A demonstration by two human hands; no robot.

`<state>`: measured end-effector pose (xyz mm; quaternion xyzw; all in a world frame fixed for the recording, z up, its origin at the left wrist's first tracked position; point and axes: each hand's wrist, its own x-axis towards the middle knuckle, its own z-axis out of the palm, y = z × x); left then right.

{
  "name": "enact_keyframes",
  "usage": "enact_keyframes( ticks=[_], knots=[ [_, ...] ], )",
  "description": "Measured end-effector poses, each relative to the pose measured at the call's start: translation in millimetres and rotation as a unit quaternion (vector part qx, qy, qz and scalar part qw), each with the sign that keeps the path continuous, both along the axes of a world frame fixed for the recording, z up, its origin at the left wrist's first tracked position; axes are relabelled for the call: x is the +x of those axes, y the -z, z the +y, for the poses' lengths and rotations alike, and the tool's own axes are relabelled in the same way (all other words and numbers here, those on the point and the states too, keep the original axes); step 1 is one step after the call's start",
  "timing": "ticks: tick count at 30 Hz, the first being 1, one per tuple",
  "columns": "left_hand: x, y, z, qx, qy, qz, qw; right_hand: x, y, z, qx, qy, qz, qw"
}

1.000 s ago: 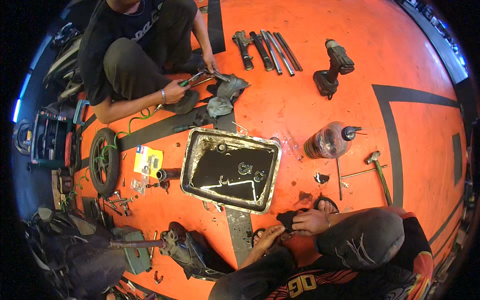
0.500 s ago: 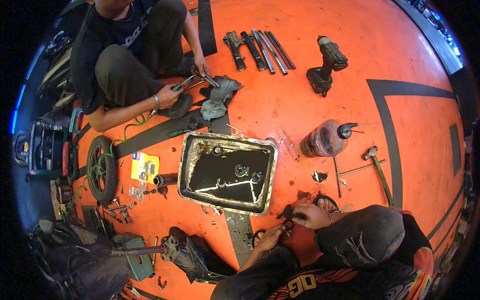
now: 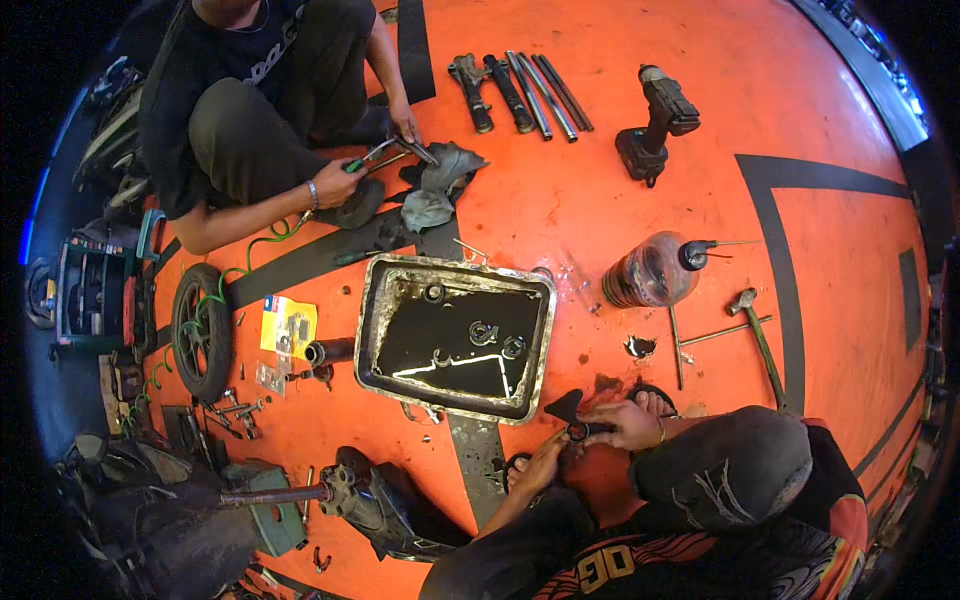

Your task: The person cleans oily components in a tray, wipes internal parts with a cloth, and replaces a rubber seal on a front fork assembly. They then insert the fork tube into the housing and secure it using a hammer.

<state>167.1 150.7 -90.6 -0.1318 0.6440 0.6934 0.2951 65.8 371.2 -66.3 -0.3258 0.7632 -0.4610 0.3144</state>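
Note:
In front of my bent knees, both hands meet around a small dark ring-shaped part [image 3: 577, 432]. My left hand [image 3: 538, 466] is closed, its fingertips pinching the ring's lower side. From the right, my right hand [image 3: 634, 424] is closed on a dark, limp piece like a rag [image 3: 566, 405], which sticks up beyond the ring in a wedge. Its exact kind is unclear. Close by on the far left stands a metal pan [image 3: 546, 340] with dark oily liquid and several ring-shaped parts in it.
Across from me a co-worker's hands [image 3: 340, 183] hold a green-handled tool and a rod above a grey rag [image 3: 452, 168]. A liquid-filled plastic jug [image 3: 655, 272], hammer [image 3: 760, 350] and cordless driver [image 3: 655, 125] stand or lie rightward. Fork tubes [image 3: 535, 95] lie far off; a wheel [image 3: 203, 335] lies left.
My right hand has shifted slightly left and turned, and the dark rag-like piece now points up beyond the ring. The ring shows more openly between my hands. The view has tilted slightly.

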Motion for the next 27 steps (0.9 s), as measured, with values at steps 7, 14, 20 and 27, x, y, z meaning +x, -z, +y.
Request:
enact_keyframes(
  ticks=[7, 14, 20, 27],
  knots=[
    [4.2, 3.6, 2.8, -0.071, -0.053, -0.003, 0.996, -2.4, -8.8, -8.8, -0.027, 0.072, 0.062, 0.995],
    [-10.7, -4.3, 27.9, 0.025, -0.126, -0.066, 0.989, 2.5, 0.0, -9.9, 0.015, 0.185, -0.111, 0.976],
    [4.3, 0.4, 23.9, 0.038, -0.158, -0.044, 0.986, 14.1, 21.4, -17.3, -0.006, 0.144, -0.222, 0.964],
    [-4.9, -8.3, 12.0, -0.074, -0.146, 0.035, 0.986, 10.3, 27.2, -11.4, 0.112, 0.186, -0.267, 0.939]
  ],
)
